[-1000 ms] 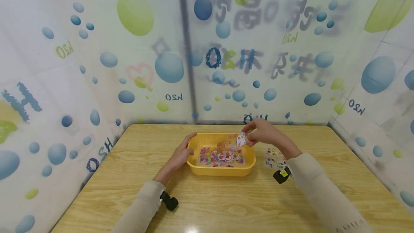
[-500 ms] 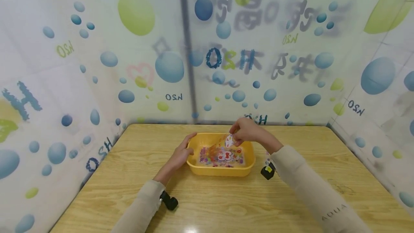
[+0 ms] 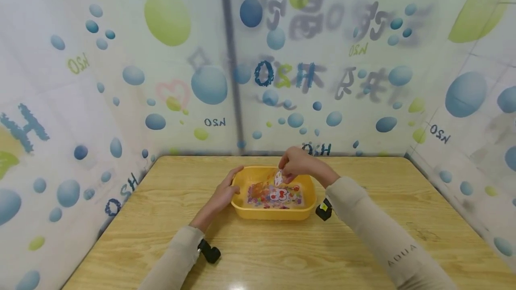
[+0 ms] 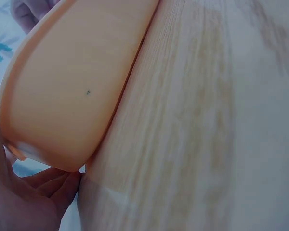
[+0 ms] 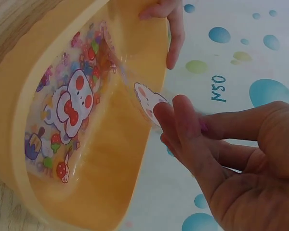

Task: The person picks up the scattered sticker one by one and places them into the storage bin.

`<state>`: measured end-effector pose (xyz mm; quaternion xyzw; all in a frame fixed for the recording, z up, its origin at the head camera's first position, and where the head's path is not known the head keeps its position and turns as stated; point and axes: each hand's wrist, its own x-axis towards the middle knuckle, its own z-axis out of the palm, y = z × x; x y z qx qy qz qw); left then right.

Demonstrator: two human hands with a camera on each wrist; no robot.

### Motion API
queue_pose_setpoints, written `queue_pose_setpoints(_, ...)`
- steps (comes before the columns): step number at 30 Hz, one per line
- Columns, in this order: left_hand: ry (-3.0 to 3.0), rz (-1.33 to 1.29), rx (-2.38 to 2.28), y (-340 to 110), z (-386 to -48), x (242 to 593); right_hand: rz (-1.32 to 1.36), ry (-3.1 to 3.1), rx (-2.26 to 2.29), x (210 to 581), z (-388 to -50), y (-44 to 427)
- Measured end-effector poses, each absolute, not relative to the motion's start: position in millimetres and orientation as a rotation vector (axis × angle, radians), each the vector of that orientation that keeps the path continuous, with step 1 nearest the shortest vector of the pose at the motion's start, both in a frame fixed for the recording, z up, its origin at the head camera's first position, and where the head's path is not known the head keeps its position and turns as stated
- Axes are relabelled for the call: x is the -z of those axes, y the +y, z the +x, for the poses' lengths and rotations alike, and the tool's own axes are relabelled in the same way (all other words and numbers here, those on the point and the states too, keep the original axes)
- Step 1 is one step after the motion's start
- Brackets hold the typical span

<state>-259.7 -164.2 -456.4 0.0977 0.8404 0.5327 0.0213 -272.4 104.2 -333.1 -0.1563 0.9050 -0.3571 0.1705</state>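
Note:
A yellow plastic basin (image 3: 270, 214) stands on the table. My left hand (image 3: 222, 194) grips its left end, the thumb over the rim and the fingers outside; the left wrist view shows fingers against the outer wall of the basin (image 4: 77, 86). Over the basin's far half, my right hand (image 3: 300, 164) pinches a clear sticker sheet (image 3: 278, 177) by its edge, between thumb and fingertips. A white cartoon animal is printed on this sheet (image 5: 147, 98). Beneath it, colourful clear stickers (image 5: 74, 103) with a white animal and red fruit lie on the basin floor.
The light wooden table (image 3: 258, 254) extends around the basin. Behind it is a pale curtain (image 3: 342, 115) printed with blue and green bubbles. A black wrist camera (image 3: 324, 210) sits beside the basin's right end, under the right sleeve (image 3: 363, 209).
My right hand has moved left over the basin, and the pinched sheet has turned more edge-on. The right forearm now covers the stickers on the table at right. My left hand stays on the rim.

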Motion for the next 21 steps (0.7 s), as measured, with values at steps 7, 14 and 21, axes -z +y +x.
queue_pose_setpoints(7,2.592,0.320,-1.664,-165.1,-258.2,454.8,-0.456,2.574,0.899,332.4,-275.3,100.9)
queue_pose_setpoints(14,2.590,0.332,-1.670,-165.7,-258.3,455.1,-0.383,2.565,0.796,334.6,-282.0,96.3)
queue_pose_setpoints(21,2.614,0.311,-1.653,-164.6,-260.2,456.8,-0.329,2.594,0.690,337.9,-285.2,95.1)
